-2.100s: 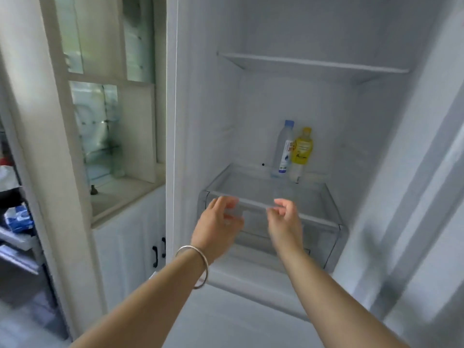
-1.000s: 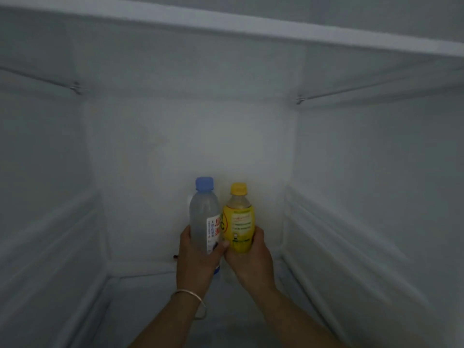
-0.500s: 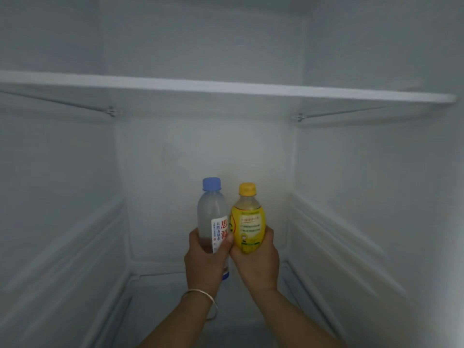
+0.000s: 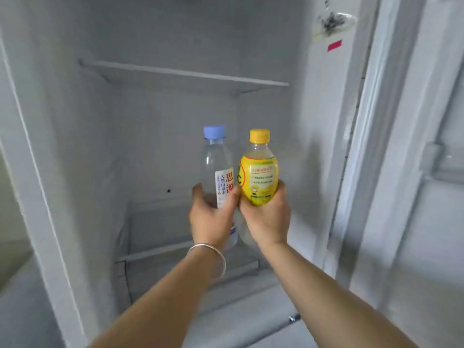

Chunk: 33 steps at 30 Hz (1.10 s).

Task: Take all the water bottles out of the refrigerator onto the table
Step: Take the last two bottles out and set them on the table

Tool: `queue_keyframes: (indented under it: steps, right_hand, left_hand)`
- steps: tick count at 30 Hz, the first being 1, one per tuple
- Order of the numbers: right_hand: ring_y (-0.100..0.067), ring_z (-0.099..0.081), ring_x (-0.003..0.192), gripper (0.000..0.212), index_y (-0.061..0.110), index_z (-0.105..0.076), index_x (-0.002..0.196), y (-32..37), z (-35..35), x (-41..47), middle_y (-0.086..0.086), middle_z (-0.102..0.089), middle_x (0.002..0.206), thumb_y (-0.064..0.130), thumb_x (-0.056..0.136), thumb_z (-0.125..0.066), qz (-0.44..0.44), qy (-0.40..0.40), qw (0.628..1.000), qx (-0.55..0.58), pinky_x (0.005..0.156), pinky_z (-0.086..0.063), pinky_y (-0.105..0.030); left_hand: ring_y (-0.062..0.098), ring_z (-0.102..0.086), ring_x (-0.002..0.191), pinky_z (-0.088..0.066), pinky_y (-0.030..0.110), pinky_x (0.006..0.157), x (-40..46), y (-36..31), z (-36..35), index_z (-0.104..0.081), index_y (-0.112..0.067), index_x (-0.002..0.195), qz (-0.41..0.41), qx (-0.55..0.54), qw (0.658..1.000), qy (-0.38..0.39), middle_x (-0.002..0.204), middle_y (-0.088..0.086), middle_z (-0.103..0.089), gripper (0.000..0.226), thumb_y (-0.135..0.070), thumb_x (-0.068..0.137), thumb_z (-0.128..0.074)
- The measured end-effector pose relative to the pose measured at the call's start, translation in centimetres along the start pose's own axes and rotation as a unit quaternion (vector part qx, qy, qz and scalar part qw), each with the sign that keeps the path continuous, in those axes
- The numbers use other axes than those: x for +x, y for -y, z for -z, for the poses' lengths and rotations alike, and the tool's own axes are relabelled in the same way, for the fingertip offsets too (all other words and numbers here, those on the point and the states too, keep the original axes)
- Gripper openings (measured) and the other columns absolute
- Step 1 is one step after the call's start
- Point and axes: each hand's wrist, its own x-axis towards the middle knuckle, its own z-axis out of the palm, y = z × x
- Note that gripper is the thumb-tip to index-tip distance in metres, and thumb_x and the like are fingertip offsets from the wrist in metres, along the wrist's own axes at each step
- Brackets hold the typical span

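Note:
My left hand (image 4: 212, 217) grips a clear water bottle (image 4: 217, 169) with a blue cap and a white label. My right hand (image 4: 266, 217) grips a shorter bottle (image 4: 259, 177) with a yellow cap and yellow label. Both bottles are upright, side by side and touching, held in the air in front of the open refrigerator (image 4: 160, 116). A silver bangle sits on my left wrist. The table is out of view.
A white shelf (image 4: 185, 76) spans the refrigerator above the bottles. A clear drawer (image 4: 150, 252) sits below my hands. The open refrigerator door (image 4: 401, 172) stands at the right, with a red sticker (image 4: 334, 45) on the inner wall.
Both hands reached into the refrigerator, closed on the two bottles and lifted them. My view has pulled back out, and the bottles have come toward me with it.

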Motion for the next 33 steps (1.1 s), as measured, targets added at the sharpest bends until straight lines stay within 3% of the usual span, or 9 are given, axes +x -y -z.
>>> queue_keyframes:
  steps: [4,7,11,16,21,25,29,33]
  right_hand:
    - [-0.023,-0.064,0.081,0.054,0.020,-0.052,0.101,2.3,7.8,-5.6,0.008,-0.059,0.079,0.043,0.061,-0.080,-0.022,-0.039,0.998,-0.041,0.069,-0.048,-0.030]
    - [-0.021,-0.064,0.080,0.047,0.023,-0.051,0.098,1.8,14.1,-9.1,0.009,-0.060,0.080,0.038,0.064,-0.080,-0.047,-0.070,0.995,-0.059,0.071,-0.051,-0.031]
    - [-0.020,-0.064,0.084,0.045,0.024,-0.050,0.102,1.1,22.4,-12.7,0.007,-0.062,0.088,0.033,0.068,-0.077,-0.074,-0.087,0.991,-0.075,0.074,-0.051,-0.030]
    - [-0.018,-0.063,0.082,0.043,0.026,-0.049,0.099,0.8,33.9,-15.5,0.019,-0.056,0.076,0.034,0.067,-0.077,-0.082,-0.133,0.980,-0.120,0.077,-0.053,-0.035]
    - [-0.015,-0.063,0.082,0.044,0.030,-0.050,0.100,0.0,46.3,-18.4,0.015,-0.061,0.080,0.039,0.065,-0.076,-0.096,-0.175,0.968,-0.150,0.078,-0.054,-0.037]
    - [-0.016,-0.064,0.082,0.042,0.028,-0.052,0.100,-0.6,56.2,-20.0,0.009,-0.064,0.085,0.037,0.067,-0.076,-0.112,-0.195,0.961,-0.163,0.072,-0.052,-0.030]
    - [-0.019,-0.063,0.084,0.043,0.023,-0.053,0.102,-1.5,64.7,-20.7,0.004,-0.064,0.088,0.036,0.068,-0.076,-0.145,-0.222,0.947,-0.180,0.076,-0.052,-0.033]
    - [-0.024,-0.063,0.089,0.051,0.018,-0.055,0.109,-3.8,71.3,-19.6,0.002,-0.063,0.091,0.038,0.067,-0.075,-0.170,-0.261,0.930,-0.196,0.079,-0.052,-0.037]
  left_hand:
    - [0.001,-0.063,0.060,-0.049,0.013,0.058,-7.3,-3.3,1.5,-0.057,-0.016,0.085,0.005,-0.003,0.996,0.089,0.074,-0.005,-0.070,0.036,-0.040,0.068,-0.078]
    - [-0.003,-0.063,0.060,-0.052,0.018,0.063,-12.6,-5.1,1.4,-0.057,-0.016,0.091,0.011,-0.034,0.987,0.155,0.075,-0.007,-0.070,0.033,-0.034,0.071,-0.077]
    - [-0.008,-0.061,0.057,-0.045,0.005,0.053,-19.7,-7.0,0.0,-0.056,-0.014,0.096,0.001,-0.032,0.974,0.225,0.072,-0.010,-0.067,0.035,-0.033,0.073,-0.075]
    - [0.001,-0.066,0.064,-0.053,0.020,0.065,-28.9,-9.5,-3.4,-0.052,-0.019,0.102,0.009,-0.027,0.955,0.295,0.077,-0.009,-0.069,0.045,-0.044,0.072,-0.074]
    - [-0.012,-0.061,0.061,-0.045,0.002,0.054,-40.1,-13.4,-8.7,-0.053,-0.016,0.103,0.032,-0.057,0.941,0.333,0.076,-0.013,-0.064,0.040,-0.039,0.076,-0.070]
    - [-0.004,-0.064,0.064,-0.046,0.003,0.056,-48.7,-16.5,-13.4,-0.054,-0.017,0.101,0.048,-0.080,0.921,0.378,0.079,-0.014,-0.064,0.036,-0.037,0.076,-0.071]
    - [-0.004,-0.065,0.064,-0.049,0.008,0.057,-56.0,-19.0,-17.6,-0.055,-0.017,0.098,0.069,-0.105,0.903,0.410,0.079,-0.013,-0.065,0.040,-0.041,0.072,-0.075]
    - [0.002,-0.067,0.061,-0.056,0.024,0.061,-60.9,-19.9,-22.9,-0.056,-0.016,0.098,0.083,-0.106,0.885,0.445,0.074,-0.008,-0.069,0.054,-0.050,0.060,-0.076]
